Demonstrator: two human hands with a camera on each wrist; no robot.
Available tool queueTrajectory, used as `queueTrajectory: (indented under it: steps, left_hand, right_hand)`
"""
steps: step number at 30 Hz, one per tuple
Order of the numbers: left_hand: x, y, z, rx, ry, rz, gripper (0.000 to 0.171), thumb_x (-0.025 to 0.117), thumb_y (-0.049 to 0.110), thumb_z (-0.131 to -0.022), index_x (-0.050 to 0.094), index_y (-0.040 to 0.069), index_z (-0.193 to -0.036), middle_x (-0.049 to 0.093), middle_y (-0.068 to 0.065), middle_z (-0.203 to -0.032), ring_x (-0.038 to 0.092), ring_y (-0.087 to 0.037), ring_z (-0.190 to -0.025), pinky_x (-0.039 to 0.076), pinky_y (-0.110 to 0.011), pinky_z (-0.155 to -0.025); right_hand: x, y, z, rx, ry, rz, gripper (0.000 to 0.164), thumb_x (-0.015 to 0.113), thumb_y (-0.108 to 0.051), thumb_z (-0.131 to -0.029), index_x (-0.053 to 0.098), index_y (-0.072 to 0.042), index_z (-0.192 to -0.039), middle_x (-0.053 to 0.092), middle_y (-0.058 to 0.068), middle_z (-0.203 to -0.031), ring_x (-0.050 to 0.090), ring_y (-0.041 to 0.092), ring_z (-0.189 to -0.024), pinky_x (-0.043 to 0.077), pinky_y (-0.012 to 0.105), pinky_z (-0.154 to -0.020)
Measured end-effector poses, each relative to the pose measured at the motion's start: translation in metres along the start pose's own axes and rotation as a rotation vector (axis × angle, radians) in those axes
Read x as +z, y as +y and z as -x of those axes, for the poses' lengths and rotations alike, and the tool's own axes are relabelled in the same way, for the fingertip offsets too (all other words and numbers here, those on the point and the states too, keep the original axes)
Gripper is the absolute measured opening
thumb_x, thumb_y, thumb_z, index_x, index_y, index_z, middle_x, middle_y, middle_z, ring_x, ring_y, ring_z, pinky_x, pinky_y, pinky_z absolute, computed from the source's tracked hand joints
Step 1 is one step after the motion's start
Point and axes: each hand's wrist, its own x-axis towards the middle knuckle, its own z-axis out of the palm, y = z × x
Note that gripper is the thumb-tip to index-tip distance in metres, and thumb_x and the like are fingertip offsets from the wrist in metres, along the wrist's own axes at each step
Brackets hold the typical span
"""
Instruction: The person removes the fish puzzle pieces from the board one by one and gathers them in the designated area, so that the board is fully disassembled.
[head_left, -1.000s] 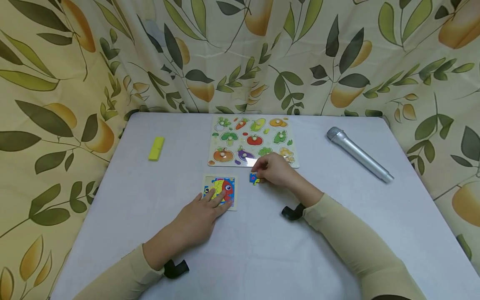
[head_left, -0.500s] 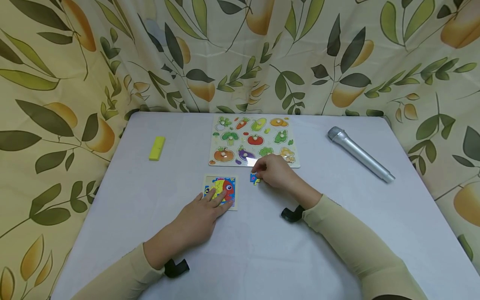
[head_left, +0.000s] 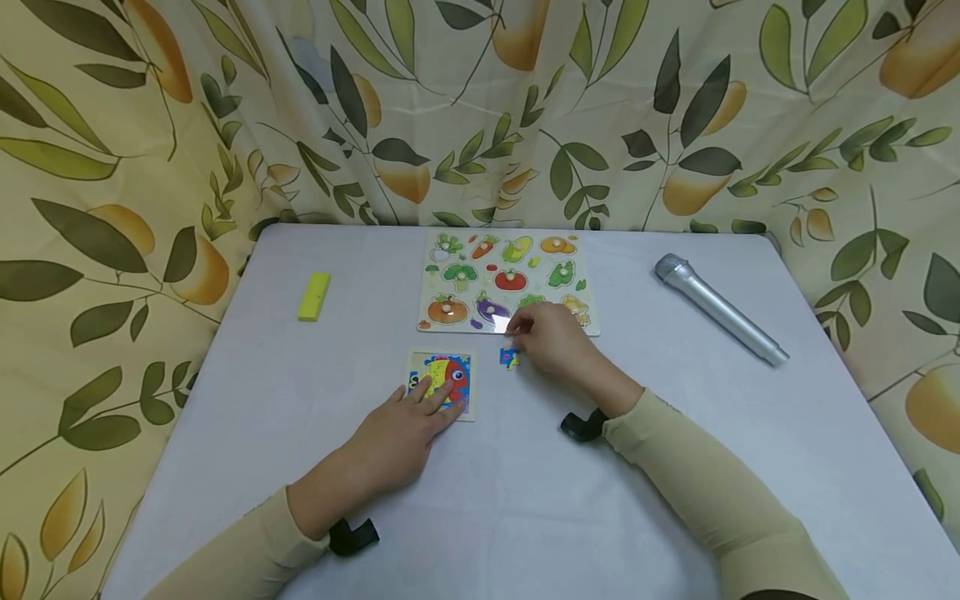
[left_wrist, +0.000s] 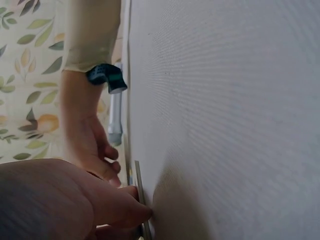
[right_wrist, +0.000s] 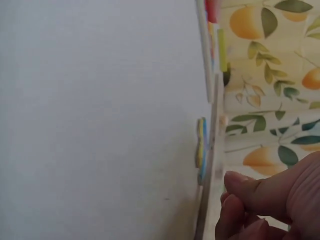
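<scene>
In the head view my left hand point(head_left: 395, 437) rests with spread, straight fingers on a small fish jigsaw puzzle point(head_left: 461, 368) in a pale frame. Its thumb lies at the near edge of the frame in the left wrist view. A small blue and yellow jigsaw piece point(head_left: 508, 357) is flat on the table, right of the puzzle. Just beside and above that piece is my right hand point(head_left: 553, 337), fingers loosely curled. The right wrist view shows its thumb and index fingertips close together, nothing visible between them, apart from the piece point(right_wrist: 201, 150).
A vegetable peg puzzle board point(head_left: 480, 327) lies behind, its front right corner partly under my right hand in the view. A yellow block point(head_left: 313, 297) is on the left and a silver microphone point(head_left: 720, 310) on the right. Patterned curtains point(head_left: 465, 125) surround the white table point(head_left: 480, 508).
My right hand has drawn slightly up and away from the jigsaw piece, so more of the piece shows. My left hand stays on the fish puzzle.
</scene>
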Motion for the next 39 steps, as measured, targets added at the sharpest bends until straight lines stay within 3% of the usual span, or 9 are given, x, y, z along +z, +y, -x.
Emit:
queueTrajectory:
  steps: [6,13,21,30,39]
  left_hand:
    - [-0.001,0.001,-0.001,0.000,-0.012,-0.012,0.054,0.057,0.018,-0.110,0.050,0.026,-0.163,0.038,-0.004,-0.175,0.036,-0.041,-0.162,0.037,-0.065,-0.126]
    - [-0.002,0.001,-0.001,0.015,-0.006,-0.027,0.053,0.058,0.019,-0.109,0.051,0.026,-0.162,0.039,-0.005,-0.175,0.037,-0.041,-0.161,0.039,-0.065,-0.125]
    - [-0.001,0.000,-0.002,0.014,-0.005,-0.026,0.052,0.059,0.019,-0.109,0.054,0.024,-0.161,0.041,-0.005,-0.174,0.037,-0.041,-0.161,0.039,-0.066,-0.124]
    - [-0.002,0.001,-0.001,0.029,0.010,-0.035,0.050,0.057,0.017,-0.109,0.056,0.023,-0.159,0.043,-0.007,-0.172,0.039,-0.040,-0.160,0.042,-0.066,-0.122]
    - [-0.002,0.000,0.000,0.037,0.025,-0.028,0.050,0.058,0.016,-0.109,0.057,0.022,-0.158,0.044,-0.009,-0.172,0.040,-0.042,-0.159,0.042,-0.066,-0.122]
  right_hand:
    - [-0.002,-0.010,-0.006,-0.037,-0.034,-0.073,0.016,0.075,-0.007,-0.099,0.081,-0.013,-0.113,0.075,0.005,-0.104,0.063,0.024,-0.093,0.053,0.035,-0.081]
    - [0.014,-0.035,-0.015,-0.135,-0.130,-0.107,0.023,0.075,-0.007,-0.100,0.081,-0.013,-0.122,0.076,0.004,-0.112,0.065,0.020,-0.086,0.057,0.028,-0.067]
    - [0.038,-0.058,-0.024,-0.264,-0.228,-0.041,0.027,0.074,-0.005,-0.099,0.083,-0.016,-0.121,0.074,0.001,-0.107,0.064,0.017,-0.097,0.057,0.026,-0.080]
    - [0.050,-0.071,-0.025,-0.268,-0.313,0.038,0.027,0.073,-0.009,-0.101,0.083,-0.018,-0.124,0.068,0.001,-0.106,0.062,0.015,-0.095,0.055,0.028,-0.083]
    - [0.054,-0.068,-0.024,-0.289,-0.296,0.064,0.025,0.075,-0.011,-0.100,0.083,-0.019,-0.123,0.067,0.001,-0.105,0.061,0.014,-0.093,0.053,0.028,-0.081]
